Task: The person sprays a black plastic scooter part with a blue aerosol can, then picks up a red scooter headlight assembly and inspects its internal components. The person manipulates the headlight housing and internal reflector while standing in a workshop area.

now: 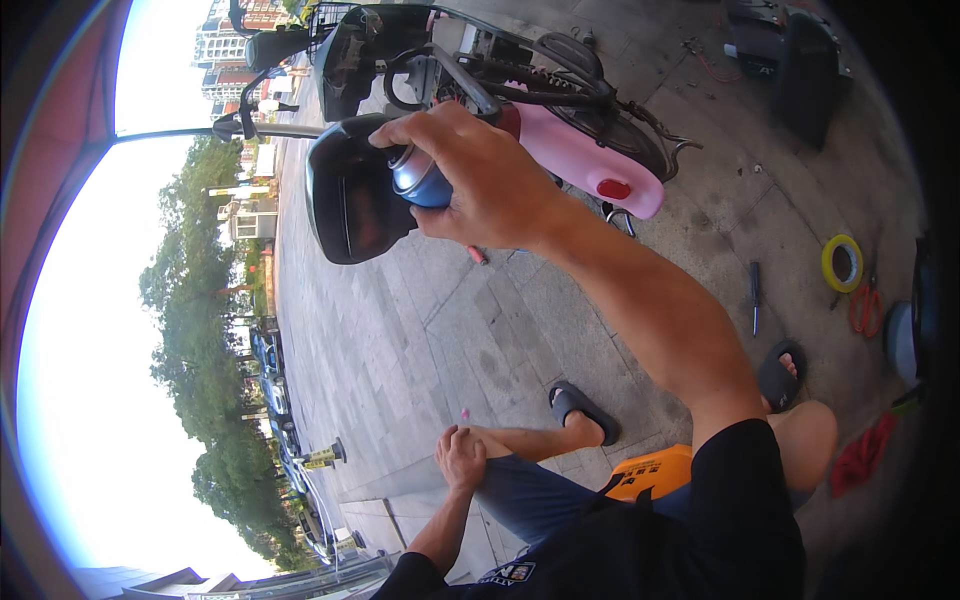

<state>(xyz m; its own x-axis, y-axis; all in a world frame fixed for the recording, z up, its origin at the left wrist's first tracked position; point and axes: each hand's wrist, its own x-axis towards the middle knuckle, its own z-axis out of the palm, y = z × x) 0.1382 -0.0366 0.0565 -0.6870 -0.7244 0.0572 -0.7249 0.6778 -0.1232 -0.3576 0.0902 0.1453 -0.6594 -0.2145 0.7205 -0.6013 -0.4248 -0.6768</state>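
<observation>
My right hand point(490, 180) grips a blue spray can point(428, 187) with a silver top, tilted toward a dark plastic housing. A finger of that hand lies over the can's top; whether it presses the nozzle is hard to tell. The dark housing point(335, 165), a hollow shell with a glossy inside and paler outer edge, is just beside the can, near the front of a scooter. Lower in the view, my left hand point(460, 457) rests over my bent knee with nothing in it.
Behind my right hand stands a partly stripped scooter with a pink rear cover point(590, 160). On the paving at right lie a screwdriver point(755, 300), a yellow tape roll point(829, 268), red-handled scissors point(865, 312) and black panels point(805, 80). An orange seat point(650, 473) is under me.
</observation>
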